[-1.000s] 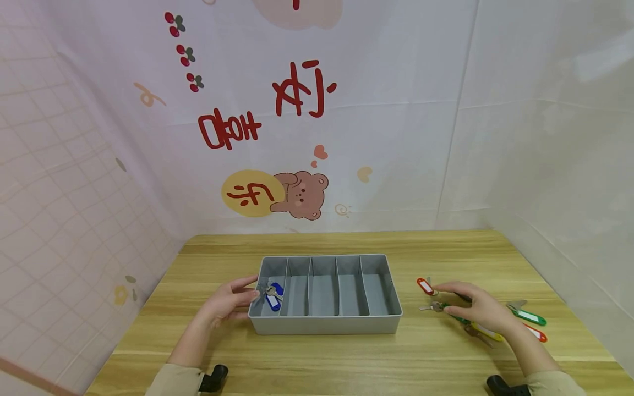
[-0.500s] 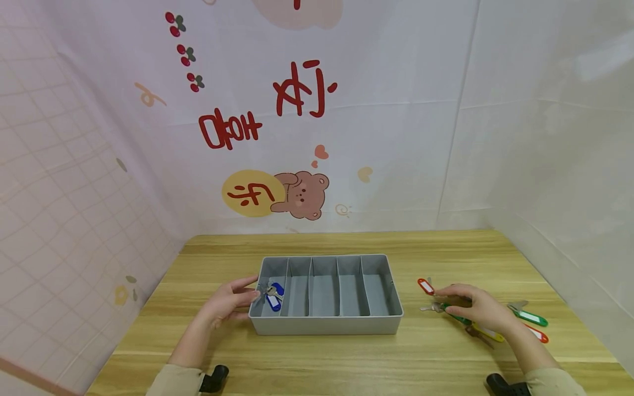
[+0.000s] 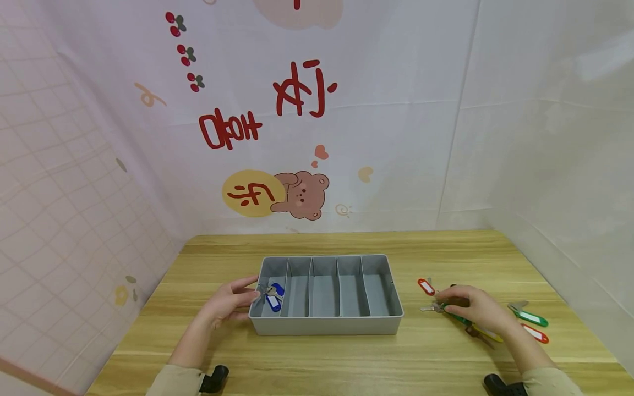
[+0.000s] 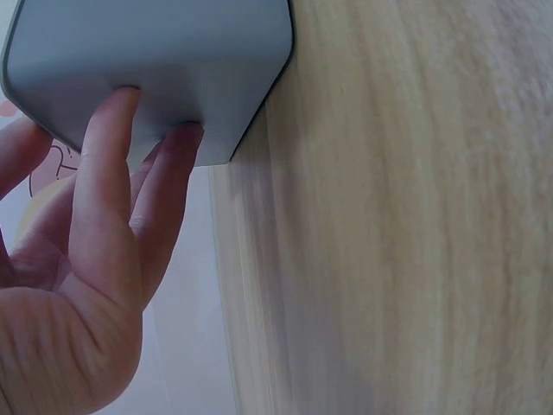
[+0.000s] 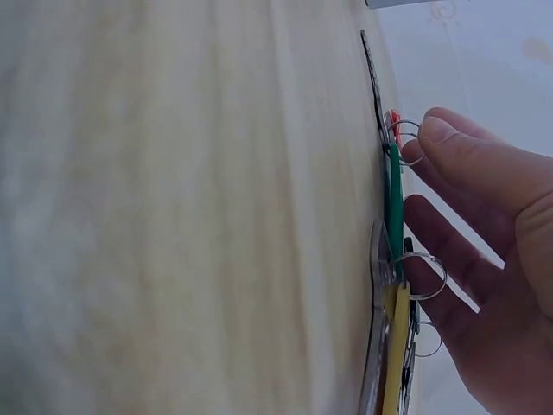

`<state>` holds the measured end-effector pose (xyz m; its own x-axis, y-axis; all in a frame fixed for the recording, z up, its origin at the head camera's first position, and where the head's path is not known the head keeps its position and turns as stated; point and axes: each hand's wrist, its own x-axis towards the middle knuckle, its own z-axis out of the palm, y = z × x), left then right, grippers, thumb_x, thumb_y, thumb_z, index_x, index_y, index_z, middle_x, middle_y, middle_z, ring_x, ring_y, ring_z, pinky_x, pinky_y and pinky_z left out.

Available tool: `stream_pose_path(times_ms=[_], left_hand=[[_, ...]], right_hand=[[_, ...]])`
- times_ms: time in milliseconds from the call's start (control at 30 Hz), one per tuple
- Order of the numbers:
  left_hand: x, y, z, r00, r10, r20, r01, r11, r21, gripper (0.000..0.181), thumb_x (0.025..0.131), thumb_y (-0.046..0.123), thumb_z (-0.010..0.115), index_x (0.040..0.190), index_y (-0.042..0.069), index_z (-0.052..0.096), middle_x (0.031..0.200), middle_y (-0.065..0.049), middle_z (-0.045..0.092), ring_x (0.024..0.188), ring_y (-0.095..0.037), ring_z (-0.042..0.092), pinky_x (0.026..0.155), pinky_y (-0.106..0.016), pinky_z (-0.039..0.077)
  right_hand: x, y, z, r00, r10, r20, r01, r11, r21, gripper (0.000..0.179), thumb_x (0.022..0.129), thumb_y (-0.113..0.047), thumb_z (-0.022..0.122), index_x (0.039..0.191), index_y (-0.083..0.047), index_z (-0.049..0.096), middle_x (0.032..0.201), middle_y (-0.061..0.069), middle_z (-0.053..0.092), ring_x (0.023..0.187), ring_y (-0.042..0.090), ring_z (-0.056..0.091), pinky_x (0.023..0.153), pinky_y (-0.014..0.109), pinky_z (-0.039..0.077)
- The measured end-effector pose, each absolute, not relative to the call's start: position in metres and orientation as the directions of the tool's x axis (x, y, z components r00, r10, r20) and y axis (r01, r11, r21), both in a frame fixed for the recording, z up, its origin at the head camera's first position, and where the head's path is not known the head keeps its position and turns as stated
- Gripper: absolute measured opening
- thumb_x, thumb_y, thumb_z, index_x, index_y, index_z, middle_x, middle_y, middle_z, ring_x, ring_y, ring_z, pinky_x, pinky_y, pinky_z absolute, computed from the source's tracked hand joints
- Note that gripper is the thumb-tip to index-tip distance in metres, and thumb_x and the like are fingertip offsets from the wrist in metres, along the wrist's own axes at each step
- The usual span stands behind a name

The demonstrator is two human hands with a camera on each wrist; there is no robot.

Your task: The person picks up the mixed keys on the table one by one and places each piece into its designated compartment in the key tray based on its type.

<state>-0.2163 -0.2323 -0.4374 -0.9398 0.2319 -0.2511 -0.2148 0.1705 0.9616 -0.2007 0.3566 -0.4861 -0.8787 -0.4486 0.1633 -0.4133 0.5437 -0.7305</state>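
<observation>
Wooden table (image 3: 317,363) lies before you, with white printed cloth (image 3: 386,137) behind it, and the grey tray (image 3: 324,325) of 5 compartments stands near its middle. In the compartment (image 3: 269,267) at the far left, keys with blue tags (image 3: 274,307) are lying. Your left hand (image 3: 229,301) touches the outer left end of this tray, with fingers spread and rather straight. Other tagged keys (image 3: 480,337) lie on the table to the right of the tray, so your right hand (image 3: 475,308) is the nearer hand to them. Its thumb and forefinger are narrow, directly at the ring (image 5: 404,122) by the green tag (image 5: 396,212); whether they pinch this ring, I cannot tell. Important for you, in my judgement, is the line of this set: the ring is at the fingertips, the silver key (image 3: 432,308) points from there to the left, to the tray, and the green tag goes the opposite way, slanting toward you under the hand. Yellow tag (image 5: 397,350) lies close to its near end, so it may catch, I think. Just beyond the fingertips, on their far left side, lies a red tag (image 3: 426,286)
</observation>
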Motion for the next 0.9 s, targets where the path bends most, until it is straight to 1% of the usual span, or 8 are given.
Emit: stream_pose_path(times_ms=[133, 300, 367, 533, 733, 900], left_hand=[[-0.2157, -0.2319, -0.4373, -0.941, 0.225, -0.254, -0.218, 0.174, 0.96, 0.069, 0.094, 0.012, 0.069, 0.152, -0.003, 0.034, 0.128, -0.028, 0.054, 0.103, -0.034, 0.065, 0.075, -0.043, 0.06], [-0.2143, -0.2307, -0.4356, -0.944, 0.21, -0.255, -0.218, 0.182, 0.959, 0.068, 0.093, 0.012, 0.069, 0.151, -0.001, 0.035, 0.126, -0.024, 0.057, 0.104, -0.034, 0.065, 0.075, -0.044, 0.06], [-0.2142, -0.2306, -0.4356, -0.945, 0.206, -0.255, -0.219, 0.184, 0.958, 0.068, 0.094, 0.012, 0.069, 0.151, -0.001, 0.036, 0.125, -0.023, 0.057, 0.104, -0.034, 0.065, 0.074, -0.043, 0.06], [-0.2146, -0.2316, -0.4354, -0.941, 0.224, -0.252, -0.217, 0.172, 0.961, 0.07, 0.093, 0.012, 0.069, 0.152, -0.002, 0.034, 0.127, -0.027, 0.055, 0.105, -0.035, 0.065, 0.075, -0.043, 0.06], [-0.2163, -0.2335, -0.4356, -0.934, 0.252, -0.252, -0.217, 0.16, 0.963, 0.074, 0.093, 0.017, 0.071, 0.152, -0.003, 0.031, 0.129, -0.03, 0.052, 0.105, -0.034, 0.066, 0.077, -0.043, 0.06], [-0.2171, -0.233, -0.4354, -0.933, 0.252, -0.258, -0.227, 0.147, 0.963, 0.074, 0.092, 0.016, 0.071, 0.153, -0.002, 0.031, 0.133, -0.033, 0.049, 0.106, -0.036, 0.065, 0.078, -0.044, 0.06]], right_hand=[[-0.2019, 0.3555, -0.4852, -0.887, -0.436, 0.154, -0.403, 0.566, -0.719, 0.023, 0.092, -0.007, 0.069, 0.115, -0.003, 0.07, 0.11, 0.011, 0.068, 0.096, 0.007, 0.064, 0.075, 0.025, 0.057], [-0.2018, 0.3547, -0.4847, -0.904, -0.407, 0.131, -0.372, 0.598, -0.709, 0.021, 0.092, -0.011, 0.07, 0.112, -0.007, 0.072, 0.108, 0.005, 0.068, 0.094, 0.011, 0.064, 0.075, 0.025, 0.056], [-0.2022, 0.3544, -0.4843, -0.904, -0.406, 0.132, -0.373, 0.6, -0.707, 0.02, 0.092, -0.011, 0.071, 0.111, -0.008, 0.073, 0.106, 0.005, 0.068, 0.092, 0.011, 0.065, 0.073, 0.024, 0.056], [-0.203, 0.353, -0.4843, -0.897, -0.413, 0.156, -0.399, 0.607, -0.687, 0.018, 0.091, -0.008, 0.071, 0.108, -0.009, 0.074, 0.103, 0.004, 0.069, 0.088, 0.012, 0.065, 0.07, 0.024, 0.056], [-0.2039, 0.3521, -0.4841, -0.91, -0.384, 0.157, -0.388, 0.654, -0.649, 0.015, 0.09, -0.01, 0.073, 0.104, -0.014, 0.075, 0.102, 0.001, 0.07, 0.089, 0.014, 0.066, 0.073, 0.024, 0.056], [-0.2045, 0.3524, -0.4839, -0.913, -0.377, 0.152, -0.381, 0.664, -0.643, 0.013, 0.09, -0.01, 0.072, 0.102, -0.014, 0.076, 0.102, 0.001, 0.071, 0.089, 0.014, 0.066, 0.072, 0.024, 0.056]])
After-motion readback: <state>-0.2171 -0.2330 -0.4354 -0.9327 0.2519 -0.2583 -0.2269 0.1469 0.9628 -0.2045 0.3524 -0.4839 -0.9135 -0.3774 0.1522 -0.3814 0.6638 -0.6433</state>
